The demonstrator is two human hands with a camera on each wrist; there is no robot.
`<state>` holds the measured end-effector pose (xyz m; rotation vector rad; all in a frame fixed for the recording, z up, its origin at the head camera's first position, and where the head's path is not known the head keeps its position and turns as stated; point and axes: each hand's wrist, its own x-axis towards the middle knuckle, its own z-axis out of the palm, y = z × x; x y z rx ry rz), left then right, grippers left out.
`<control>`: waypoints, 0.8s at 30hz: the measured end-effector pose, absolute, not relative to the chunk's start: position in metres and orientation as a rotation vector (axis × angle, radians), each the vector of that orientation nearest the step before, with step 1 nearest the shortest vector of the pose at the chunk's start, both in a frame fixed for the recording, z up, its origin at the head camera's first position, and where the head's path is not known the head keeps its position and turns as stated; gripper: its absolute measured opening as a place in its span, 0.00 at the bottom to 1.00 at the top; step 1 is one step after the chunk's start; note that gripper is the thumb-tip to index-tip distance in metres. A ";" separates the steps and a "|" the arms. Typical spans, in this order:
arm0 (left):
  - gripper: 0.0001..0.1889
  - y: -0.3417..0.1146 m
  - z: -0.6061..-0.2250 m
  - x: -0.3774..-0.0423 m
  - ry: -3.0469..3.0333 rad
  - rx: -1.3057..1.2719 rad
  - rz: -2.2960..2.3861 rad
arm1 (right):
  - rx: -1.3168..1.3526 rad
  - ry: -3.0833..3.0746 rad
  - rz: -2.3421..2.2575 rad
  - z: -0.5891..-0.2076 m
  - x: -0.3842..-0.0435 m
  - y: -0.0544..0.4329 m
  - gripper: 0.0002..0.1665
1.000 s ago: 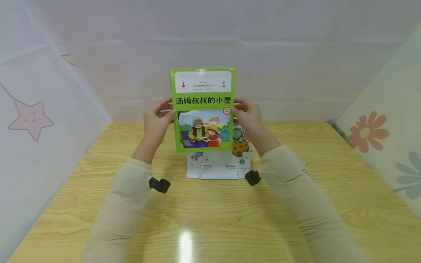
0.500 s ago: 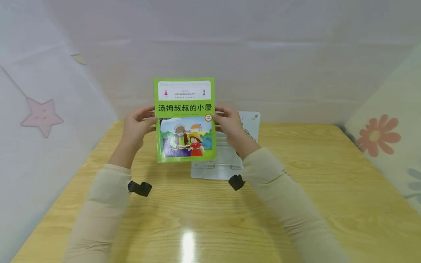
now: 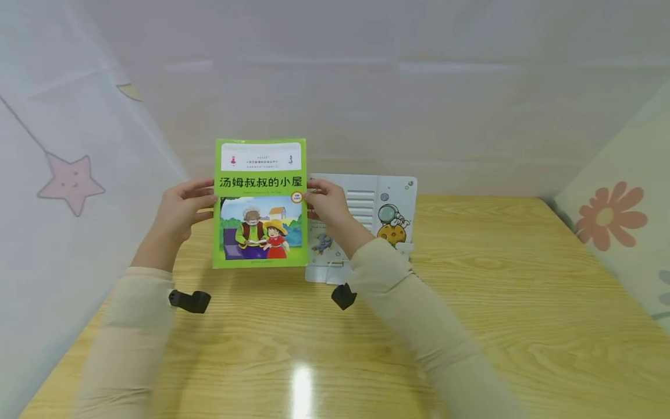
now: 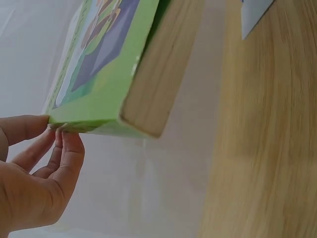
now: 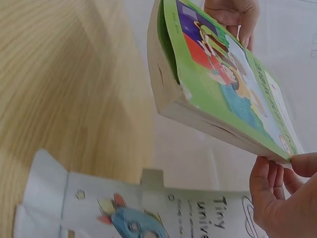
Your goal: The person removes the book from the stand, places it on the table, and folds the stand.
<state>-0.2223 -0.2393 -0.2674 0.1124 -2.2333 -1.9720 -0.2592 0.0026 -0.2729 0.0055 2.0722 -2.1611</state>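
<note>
Left hand (image 3: pixel 179 210) and right hand (image 3: pixel 330 205) pinch a book (image 3: pixel 260 203) — "汤姆叔叔的小屋" — near a stand (image 3: pixel 370 209) lettered "Tiny unive".

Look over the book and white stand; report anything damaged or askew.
The front cover of the green storybook gapes from the pages at the bottom edge instead of lying flat, and its lower right corner looks scuffed in the right wrist view. Nothing stands out on the bookstand, though it's partly hidden.

2 cream sleeves (image 3: pixel 137 311), creased; 2 small black wrist cameras (image 3: pixel 192 302).
</note>
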 end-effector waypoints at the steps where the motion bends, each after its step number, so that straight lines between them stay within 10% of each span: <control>1: 0.24 -0.245 -0.268 -0.221 -2.231 0.109 -1.993 | 0.006 2.065 -2.160 -0.274 -0.259 -0.002 0.15; 24: 0.25 -0.299 -0.305 -0.215 -2.443 0.187 -2.009 | 0.232 1.897 -2.144 -0.316 -0.251 -0.059 0.17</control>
